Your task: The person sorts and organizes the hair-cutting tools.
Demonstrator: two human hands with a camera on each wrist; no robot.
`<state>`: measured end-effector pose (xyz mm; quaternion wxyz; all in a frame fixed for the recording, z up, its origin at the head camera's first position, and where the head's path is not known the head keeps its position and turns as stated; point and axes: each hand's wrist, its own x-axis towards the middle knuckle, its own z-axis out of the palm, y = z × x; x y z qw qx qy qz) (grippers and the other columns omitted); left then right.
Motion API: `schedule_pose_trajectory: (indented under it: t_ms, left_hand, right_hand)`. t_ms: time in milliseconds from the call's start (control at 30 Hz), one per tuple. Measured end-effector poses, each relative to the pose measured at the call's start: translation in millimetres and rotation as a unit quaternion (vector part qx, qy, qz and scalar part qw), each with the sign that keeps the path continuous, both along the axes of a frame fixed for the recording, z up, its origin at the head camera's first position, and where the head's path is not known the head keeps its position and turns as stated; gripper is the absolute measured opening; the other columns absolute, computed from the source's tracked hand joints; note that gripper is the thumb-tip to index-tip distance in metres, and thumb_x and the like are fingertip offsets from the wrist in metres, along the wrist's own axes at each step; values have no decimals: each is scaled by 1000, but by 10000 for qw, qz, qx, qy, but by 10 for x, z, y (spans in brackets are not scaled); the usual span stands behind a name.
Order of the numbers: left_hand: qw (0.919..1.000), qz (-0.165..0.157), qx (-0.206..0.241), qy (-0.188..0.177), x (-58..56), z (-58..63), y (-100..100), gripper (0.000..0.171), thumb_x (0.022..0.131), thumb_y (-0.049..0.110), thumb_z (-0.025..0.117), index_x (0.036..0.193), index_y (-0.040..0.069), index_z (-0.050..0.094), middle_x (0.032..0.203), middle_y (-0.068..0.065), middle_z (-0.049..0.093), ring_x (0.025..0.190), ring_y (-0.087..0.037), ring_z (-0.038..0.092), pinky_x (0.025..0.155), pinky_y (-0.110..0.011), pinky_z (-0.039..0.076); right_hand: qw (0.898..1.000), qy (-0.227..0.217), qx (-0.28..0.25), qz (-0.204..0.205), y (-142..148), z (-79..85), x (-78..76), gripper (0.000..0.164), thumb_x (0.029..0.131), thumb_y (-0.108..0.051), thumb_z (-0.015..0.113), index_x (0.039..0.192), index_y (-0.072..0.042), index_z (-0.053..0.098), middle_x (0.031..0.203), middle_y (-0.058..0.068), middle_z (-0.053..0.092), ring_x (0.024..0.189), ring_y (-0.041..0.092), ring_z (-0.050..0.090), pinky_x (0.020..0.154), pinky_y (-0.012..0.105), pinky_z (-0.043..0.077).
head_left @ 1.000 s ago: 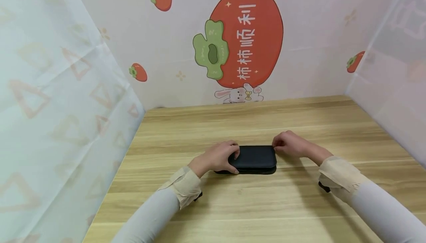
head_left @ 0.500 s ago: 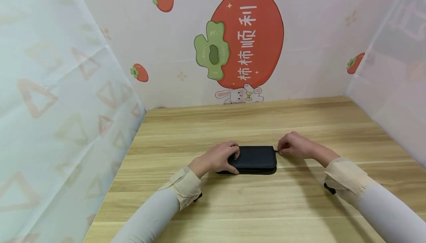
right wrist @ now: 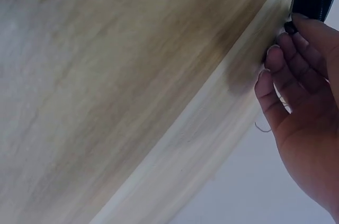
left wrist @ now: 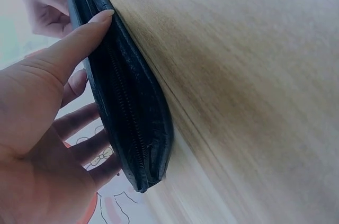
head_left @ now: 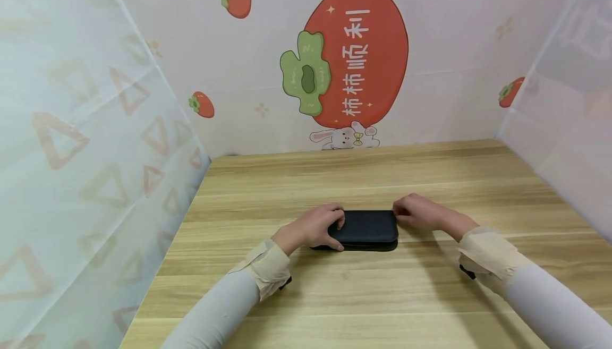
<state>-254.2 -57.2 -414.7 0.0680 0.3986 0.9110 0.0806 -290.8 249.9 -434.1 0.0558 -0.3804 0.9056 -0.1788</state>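
A black zip-around wallet (head_left: 370,225) lies flat on the wooden table. My left hand (head_left: 315,226) grips its left part, thumb at the front edge and the other fingers over the top. In the left wrist view the thumb (left wrist: 79,44) presses by the edge, where the zipper teeth (left wrist: 124,102) run between the two covers. At the wallet's back right corner is my right hand (head_left: 419,212). In the right wrist view its thumb and forefinger pinch a small black zipper pull (right wrist: 290,27) at the wallet's end; the other fingers are loosely curled.
The wooden tabletop (head_left: 363,296) extends around the wallet on all sides. A white backdrop with persimmon drawings (head_left: 268,73) stands behind it, and pale patterned sheets hang at the left (head_left: 115,168) and right (head_left: 564,126).
My right hand first moved a little right, drawing the small pull out from the corner, then came back left against the wallet. The left hand and the wallet stayed in place.
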Motion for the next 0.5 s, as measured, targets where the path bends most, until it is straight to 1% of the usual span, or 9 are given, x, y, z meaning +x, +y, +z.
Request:
schedule_pose_trajectory:
  t_ms: [100, 167, 333, 433, 500]
  left_hand:
    - [10000, 9, -43, -2, 1, 10, -1, 46, 70, 53, 72, 90, 18, 50, 107, 5, 42, 84, -13, 41, 70, -28, 35]
    - [10000, 9, -80, 14, -2, 12, 1, 46, 70, 54, 72, 91, 18, 50, 108, 5, 42, 84, -13, 41, 70, -29, 35]
    - [9999, -30, -82, 71, -11, -5, 0, 47, 71, 54, 71, 90, 18, 49, 103, 6, 41, 82, -13, 41, 69, -29, 34]
    - [9999, -32, -119, 78, -10, -7, 1, 47, 71, 54, 71, 91, 17, 49, 101, 5, 41, 81, -13, 40, 69, -28, 34]
    - [9998, -28, -156, 77, -10, -7, 7, 48, 71, 54, 71, 91, 17, 49, 101, 6, 41, 81, -13, 40, 68, -28, 34]
  right_hand:
    - [10000, -21, 28, 79, 10, 9, 7, 22, 89, -9, 60, 69, -17, 56, 60, -10, 44, 52, 4, 36, 53, 23, 34]
    - [9999, 15, 10, 164, 20, 19, 15, 21, 89, -9, 60, 70, -17, 57, 61, -11, 46, 53, 4, 36, 53, 23, 34]
    - [9994, 161, -103, 277, 57, 32, 59, 15, 88, -9, 62, 74, -16, 64, 66, -10, 54, 54, 3, 42, 53, 23, 38]
    - [9992, 249, -142, 283, 75, 37, 100, 14, 87, -8, 63, 75, -16, 65, 68, -9, 56, 56, 2, 44, 53, 23, 40]
    - [9986, 413, -160, 298, 81, 39, 136, 15, 86, -6, 64, 74, -16, 64, 68, -9, 56, 57, 2, 45, 54, 23, 41]
